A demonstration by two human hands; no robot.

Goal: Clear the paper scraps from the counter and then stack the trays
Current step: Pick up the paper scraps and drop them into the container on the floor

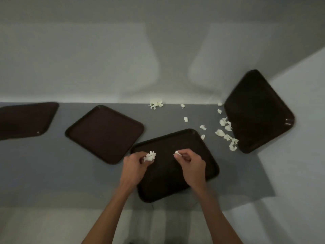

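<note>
Trays: four, on counter. Loose scraps: about a dozen. Left hand pinches wad; right hand pinches small scrap, both over nearest tray.

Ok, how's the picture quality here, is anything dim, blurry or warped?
Head view: dim and grey, so the dark trays lose surface detail; two broad soft shadows fall on the wall; small glints on the right tray rim; wide-angle stretch skews the outer trays; forearms slightly blurred; paper scraps sharp enough to make out.
</note>
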